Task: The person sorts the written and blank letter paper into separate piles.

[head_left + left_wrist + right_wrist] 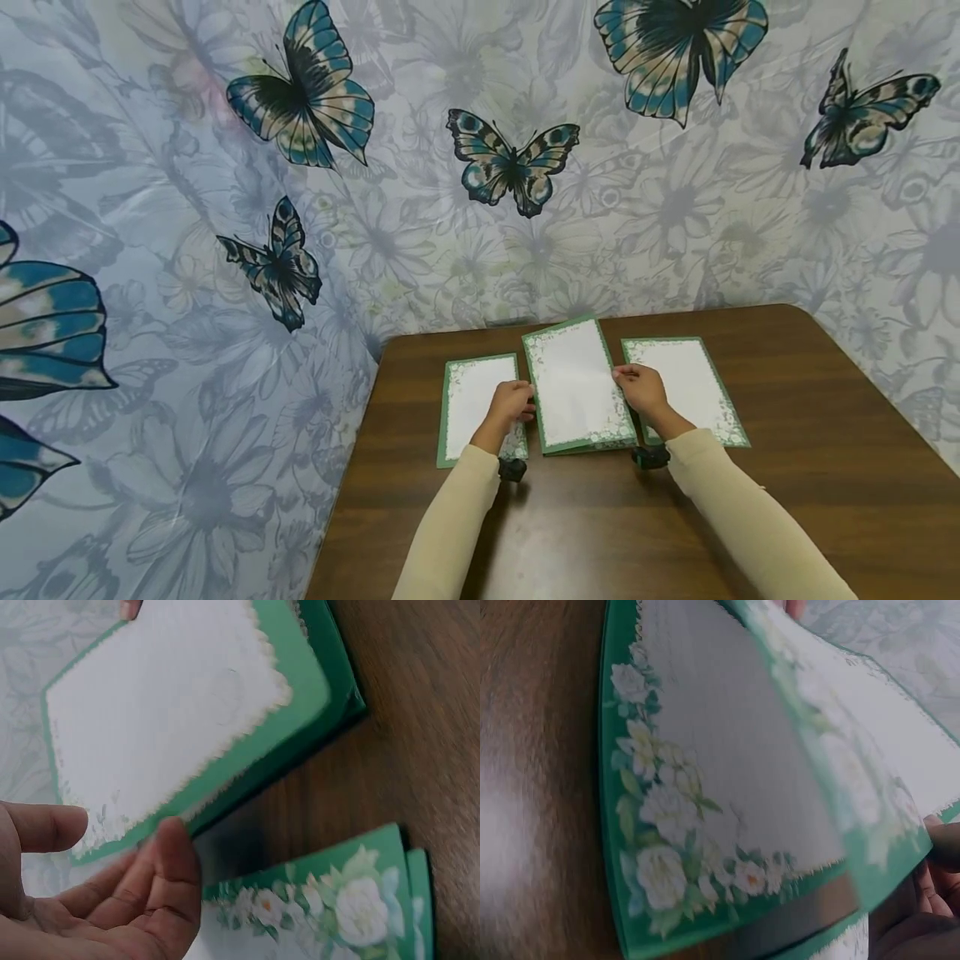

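One middle sheet [573, 387] | edge in right grip [643, 390] | left grip [512, 402] beside

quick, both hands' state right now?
Left hand: open, thumb and fingers apart at the raised middle sheet's left edge; contact can't be told.
Right hand: closed, holding that sheet by its right edge.

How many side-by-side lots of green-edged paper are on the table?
3: the left lot, partly behind the left hand; the middle lot, between the hands; the right lot, partly behind the right hand. Sheets may be hidden underneath.
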Available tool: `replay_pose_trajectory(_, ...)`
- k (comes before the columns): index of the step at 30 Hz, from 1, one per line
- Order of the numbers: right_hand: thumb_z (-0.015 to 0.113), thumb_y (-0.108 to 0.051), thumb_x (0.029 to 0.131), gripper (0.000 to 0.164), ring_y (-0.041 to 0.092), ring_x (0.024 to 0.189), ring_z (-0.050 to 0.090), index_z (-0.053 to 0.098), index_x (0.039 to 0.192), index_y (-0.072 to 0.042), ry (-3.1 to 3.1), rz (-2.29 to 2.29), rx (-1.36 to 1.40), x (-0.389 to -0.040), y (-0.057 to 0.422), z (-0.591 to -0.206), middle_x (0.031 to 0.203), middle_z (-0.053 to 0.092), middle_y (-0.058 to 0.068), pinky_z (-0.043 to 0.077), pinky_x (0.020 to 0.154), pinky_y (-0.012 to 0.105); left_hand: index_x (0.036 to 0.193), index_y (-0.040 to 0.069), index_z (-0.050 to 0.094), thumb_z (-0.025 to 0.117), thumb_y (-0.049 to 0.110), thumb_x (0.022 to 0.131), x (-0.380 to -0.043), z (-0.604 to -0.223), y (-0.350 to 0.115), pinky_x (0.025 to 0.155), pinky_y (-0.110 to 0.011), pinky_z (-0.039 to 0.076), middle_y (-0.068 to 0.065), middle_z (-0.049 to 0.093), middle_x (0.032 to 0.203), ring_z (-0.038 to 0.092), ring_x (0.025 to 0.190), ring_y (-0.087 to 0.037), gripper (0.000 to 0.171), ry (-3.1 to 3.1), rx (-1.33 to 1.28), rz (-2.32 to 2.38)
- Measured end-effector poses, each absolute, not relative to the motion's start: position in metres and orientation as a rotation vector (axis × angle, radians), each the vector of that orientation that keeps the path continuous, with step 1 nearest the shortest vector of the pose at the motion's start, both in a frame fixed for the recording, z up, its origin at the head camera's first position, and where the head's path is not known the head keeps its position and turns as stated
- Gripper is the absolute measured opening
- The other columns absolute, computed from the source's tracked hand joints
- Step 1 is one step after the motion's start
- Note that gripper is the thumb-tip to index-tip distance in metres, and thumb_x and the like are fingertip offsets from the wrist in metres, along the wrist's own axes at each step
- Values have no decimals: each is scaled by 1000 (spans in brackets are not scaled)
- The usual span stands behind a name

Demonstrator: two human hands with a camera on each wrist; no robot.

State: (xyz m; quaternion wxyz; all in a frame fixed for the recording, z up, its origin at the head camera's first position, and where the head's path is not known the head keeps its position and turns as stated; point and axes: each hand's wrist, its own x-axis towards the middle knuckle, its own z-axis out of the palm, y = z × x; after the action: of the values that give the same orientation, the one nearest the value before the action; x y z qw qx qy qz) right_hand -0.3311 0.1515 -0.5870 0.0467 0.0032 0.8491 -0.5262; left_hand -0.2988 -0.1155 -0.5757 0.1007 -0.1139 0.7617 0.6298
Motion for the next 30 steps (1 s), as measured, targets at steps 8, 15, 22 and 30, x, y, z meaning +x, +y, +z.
replay_pose_trajectory(8,49,-38,104,52,40,127,51,53,137,1,2522,-1697,78,-332,194,-582,138,52,26,52,94,43,118,0,70,64,13,96,-312,-577,-90,79,-36,61,-17,70,107,73,87,-25,26,2153,-281,2069)
replay_pose_trajectory(15,52,-44,101,56,39,123,54,55,136,1,2567,-1641,92,-326,238,-577,139,52,27,56,86,37,113,-2,71,67,9,94,-317,-575,-53,79,-36,61,-17,73,98,75,88,-29,23,2051,-273,2089)
replay_pose_trajectory(22,57,-45,99,56,9,88,59,60,127,4,2657,-1562,116,-329,280,-573,129,58,26,57,70,27,109,-4,72,68,5,92,-336,-575,-13,70,-34,62,-16,73,93,74,72,-22,20,2044,-219,2059)
replay_pose_trajectory(30,59,-33,99,45,16,77,61,63,120,7,2740,-1471,165,-332,306,-571,112,65,24,57,64,33,101,-5,72,67,1,91,-350,-579,31,62,-33,62,-16,73,85,69,59,-14,13,2137,-276,2030)
